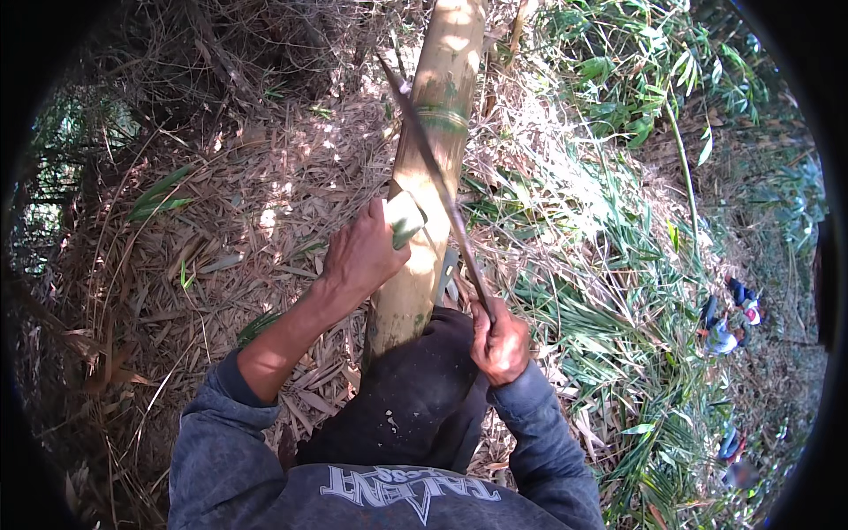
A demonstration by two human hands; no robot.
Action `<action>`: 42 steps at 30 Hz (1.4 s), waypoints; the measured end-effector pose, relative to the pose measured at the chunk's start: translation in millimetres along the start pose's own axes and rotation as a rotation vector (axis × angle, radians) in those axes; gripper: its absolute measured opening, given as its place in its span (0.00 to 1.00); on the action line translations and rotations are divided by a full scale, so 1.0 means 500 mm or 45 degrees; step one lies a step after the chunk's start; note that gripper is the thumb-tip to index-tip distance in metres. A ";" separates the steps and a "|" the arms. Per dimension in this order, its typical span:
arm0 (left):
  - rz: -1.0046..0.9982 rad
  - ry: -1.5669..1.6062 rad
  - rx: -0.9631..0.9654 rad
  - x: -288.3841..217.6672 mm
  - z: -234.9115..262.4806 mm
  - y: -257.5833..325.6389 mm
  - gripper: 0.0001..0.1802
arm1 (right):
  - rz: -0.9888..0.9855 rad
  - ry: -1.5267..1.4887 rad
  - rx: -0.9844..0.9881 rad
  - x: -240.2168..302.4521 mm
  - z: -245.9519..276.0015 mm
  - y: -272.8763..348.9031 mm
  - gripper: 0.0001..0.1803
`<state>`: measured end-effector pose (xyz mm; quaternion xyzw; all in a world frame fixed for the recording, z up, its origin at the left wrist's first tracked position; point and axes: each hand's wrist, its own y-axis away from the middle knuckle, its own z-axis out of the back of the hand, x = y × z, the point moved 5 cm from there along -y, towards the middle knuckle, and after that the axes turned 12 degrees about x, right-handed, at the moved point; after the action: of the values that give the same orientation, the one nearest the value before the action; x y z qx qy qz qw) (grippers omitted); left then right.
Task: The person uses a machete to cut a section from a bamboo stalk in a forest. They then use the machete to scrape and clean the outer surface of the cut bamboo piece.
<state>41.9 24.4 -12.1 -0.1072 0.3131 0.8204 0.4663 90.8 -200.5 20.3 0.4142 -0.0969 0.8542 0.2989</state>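
A thick yellow-green bamboo pole (442,97) runs from my knee away to the far edge of the view, with a darker ring at one joint. My left hand (362,250) is closed on a short, pale green piece of bamboo (405,219), held at the pole's left side. Beside that piece, a dark opening or shadow shows on the pole; I cannot tell which. In my right hand (502,344) is the grip end of a long, thin machete (436,175). Its dark blade slants up and left across the pole. Whether it touches the pole is unclear.
My dark-trousered leg (411,397) lies against the pole's near end. Dry leaf litter (221,265) covers the ground on the left. Cut green leaves (565,322) lie to the right, and leafy stems (671,79) stand beyond. People (729,327) are farther off at the right.
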 end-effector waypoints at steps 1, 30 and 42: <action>-0.008 0.010 -0.012 -0.001 0.000 -0.004 0.29 | 0.009 0.058 0.018 -0.015 -0.006 -0.003 0.09; -0.031 0.030 -0.001 0.001 -0.008 0.002 0.29 | -0.252 0.120 0.097 -0.010 -0.007 0.019 0.07; 0.015 0.140 0.088 0.002 -0.008 -0.001 0.32 | -0.047 0.051 0.005 -0.003 0.000 0.028 0.09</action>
<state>41.2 23.1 -15.8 -0.1340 0.3670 0.8046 0.4471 83.3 -212.3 20.1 0.3994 -0.0816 0.8568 0.3157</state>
